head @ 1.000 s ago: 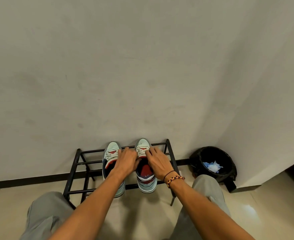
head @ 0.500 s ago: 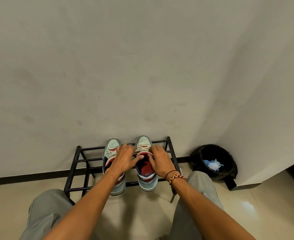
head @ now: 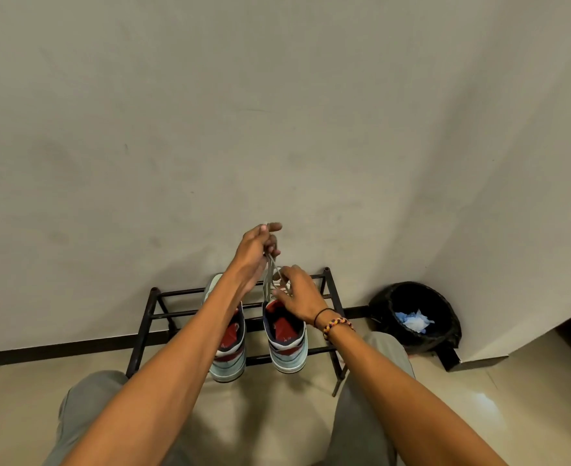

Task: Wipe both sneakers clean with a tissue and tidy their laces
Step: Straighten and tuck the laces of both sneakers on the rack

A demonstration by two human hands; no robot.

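Here, just below the middle of the frame, the left hand (head: 255, 248) is raised against the wall, its fingers curled and pinching the ends of the pale grey laces (head: 270, 274), which run taut down to the right-hand sneaker (head: 285, 334). The right hand (head: 299, 295) sits lower, just beside it, fingers bent over the tongue of that same sneaker and touching the laces where they leave the eyelets; whether it truly grips them cannot be told. A black cord and a beaded bracelet (head: 336, 326) circle the right wrist.

Both sneakers, light blue with red and navy panels, stand side by side, toes to the wall, on a low black metal shoe rack (head: 156, 314); the left-hand sneaker (head: 230, 359) is partly hidden by the left forearm. At the lower right, a black bin (head: 442, 334) holds crumpled pale blue tissue (head: 413, 319). Grey trouser knees (head: 85, 395) fill the bottom corners.
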